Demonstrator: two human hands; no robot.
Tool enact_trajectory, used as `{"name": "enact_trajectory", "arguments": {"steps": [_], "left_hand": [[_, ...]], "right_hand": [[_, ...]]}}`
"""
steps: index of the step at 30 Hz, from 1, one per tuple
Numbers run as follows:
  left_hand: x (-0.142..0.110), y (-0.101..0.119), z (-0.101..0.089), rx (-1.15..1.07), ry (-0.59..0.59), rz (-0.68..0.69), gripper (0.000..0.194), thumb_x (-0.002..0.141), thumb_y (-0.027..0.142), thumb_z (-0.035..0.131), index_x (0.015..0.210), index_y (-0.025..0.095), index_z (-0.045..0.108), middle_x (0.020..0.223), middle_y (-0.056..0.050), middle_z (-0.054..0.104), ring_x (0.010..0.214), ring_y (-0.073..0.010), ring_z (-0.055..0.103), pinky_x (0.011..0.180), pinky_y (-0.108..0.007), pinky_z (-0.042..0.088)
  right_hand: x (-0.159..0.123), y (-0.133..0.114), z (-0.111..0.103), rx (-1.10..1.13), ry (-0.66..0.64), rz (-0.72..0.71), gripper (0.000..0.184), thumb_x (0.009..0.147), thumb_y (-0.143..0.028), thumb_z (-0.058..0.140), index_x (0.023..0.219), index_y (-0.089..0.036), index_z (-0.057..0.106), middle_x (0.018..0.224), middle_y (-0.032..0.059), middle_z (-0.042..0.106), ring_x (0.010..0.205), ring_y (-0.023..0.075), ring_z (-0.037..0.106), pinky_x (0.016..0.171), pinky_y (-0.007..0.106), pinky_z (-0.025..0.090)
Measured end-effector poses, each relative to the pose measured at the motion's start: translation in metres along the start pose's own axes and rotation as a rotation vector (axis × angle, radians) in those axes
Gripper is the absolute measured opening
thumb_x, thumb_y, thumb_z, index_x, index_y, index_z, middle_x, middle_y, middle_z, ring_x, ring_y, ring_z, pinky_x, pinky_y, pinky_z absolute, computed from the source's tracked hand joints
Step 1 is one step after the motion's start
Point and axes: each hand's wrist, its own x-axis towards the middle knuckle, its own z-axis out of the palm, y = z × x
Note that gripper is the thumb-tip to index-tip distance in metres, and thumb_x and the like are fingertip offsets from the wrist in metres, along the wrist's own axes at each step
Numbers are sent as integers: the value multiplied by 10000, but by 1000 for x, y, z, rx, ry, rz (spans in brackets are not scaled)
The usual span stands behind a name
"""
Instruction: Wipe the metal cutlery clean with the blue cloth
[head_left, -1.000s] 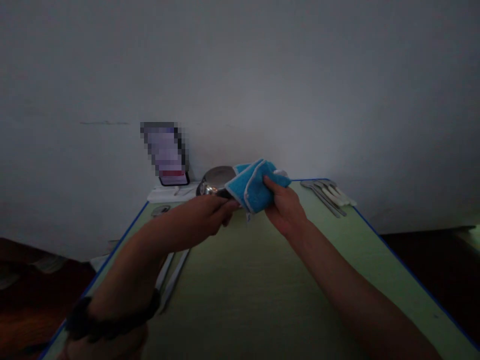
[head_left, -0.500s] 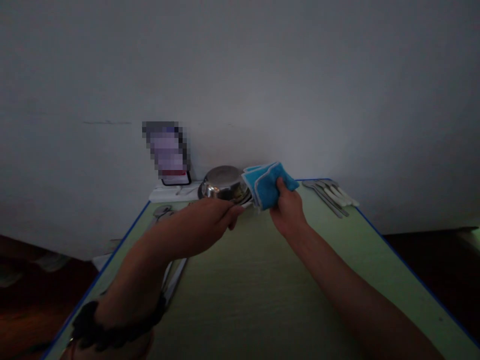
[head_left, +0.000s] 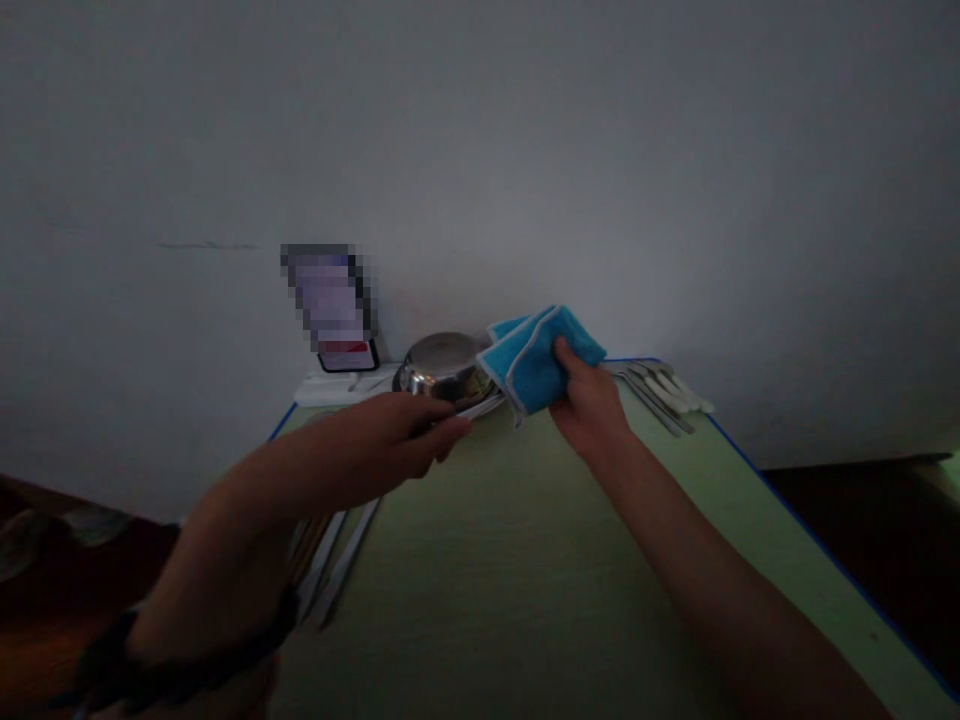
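My right hand (head_left: 589,400) grips a folded blue cloth (head_left: 546,360) with white edging, thumb pressed on top. Stretched across from the left, my left hand (head_left: 420,430) pinches a slender pale utensil (head_left: 482,406). Its other end runs to the lower left edge of the cloth, and its kind is hidden. Just behind my left fingers stands a shiny steel bowl (head_left: 442,362), seemingly upside down, near the wall. The cloth partly covers the bowl's right side from view.
At the back right lie several spoons or forks (head_left: 660,390), some white-handled. Long metal utensils (head_left: 341,565) lie under my left forearm, partly hidden. A phone (head_left: 334,310) with a blurred screen leans on the wall (head_left: 480,150). The green table (head_left: 465,590) has a blue edge.
The cloth and my right hand have shifted right, away from my left hand, uncovering more of the bowl and the pale utensil. My left hand has moved slightly left.
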Motion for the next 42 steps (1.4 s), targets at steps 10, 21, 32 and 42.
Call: {"name": "enact_trajectory", "arguments": {"steps": [10,21,32,42], "left_hand": [[-19,-35,-27,-100,204,-170,339,786,438,512,1015,203,598,674,0,643,563,-129,567,456,-188,417],[-24,-17,-25,-478,-61,61,333,702,243,615,1033,242,649,835,-37,715,674,-172,632,558,-248,495],[-7,-27,-17,-359,77,91,149,657,269,693,706,162,602,608,52,574,549,-67,496,494,-151,402],[-1,-21,-9,-330,-2,174,346,598,404,725,750,163,528,692,54,523,619,-81,474,549,-176,391]], "right_hand": [[1,-57,-32,-978,-681,93,285,653,-374,657,868,-188,662,851,32,699,730,183,639,702,325,506],[9,-94,-56,-1311,-682,45,290,679,-404,616,872,-192,657,796,24,696,686,187,644,643,318,516],[0,-103,-50,-1262,-947,323,440,655,-312,669,1068,-188,582,947,42,679,791,188,647,687,297,535],[-4,-104,-46,-1332,-990,236,371,617,-300,690,975,-224,630,873,-4,686,740,166,641,637,248,517]]}}
